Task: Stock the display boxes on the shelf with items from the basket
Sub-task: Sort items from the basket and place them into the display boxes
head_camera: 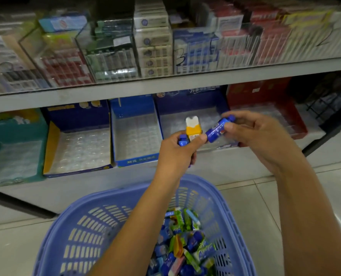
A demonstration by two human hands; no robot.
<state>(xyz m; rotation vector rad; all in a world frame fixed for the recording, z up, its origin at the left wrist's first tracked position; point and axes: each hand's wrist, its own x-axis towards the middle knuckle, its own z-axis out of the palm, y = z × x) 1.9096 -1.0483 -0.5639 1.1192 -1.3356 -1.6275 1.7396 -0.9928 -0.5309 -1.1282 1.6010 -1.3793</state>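
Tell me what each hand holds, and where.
Right hand: blue pack, by its upper end. Left hand: yellow pack and another blue pack, around their lower parts.

Blue slatted plastic basket point(82, 232) on the floor below the shelf point(126, 86), heaped at its right with small packs point(183, 246) in blue, green and orange wrappers. Above the basket, on the lower shelf level, a row of open display boxes: teal box point(12, 140) far left, then yellow-sided dark blue box point(52, 144), light blue box point(135, 159), dark blue box point(191, 100), red box point(297, 124) far right, all showing clear tray liners. Blue stick pack point(217, 129) tilted, in front of the dark blue box. Orange-and-white pack point(193, 128) upright just left of it, beside another blue pack point(182, 141).
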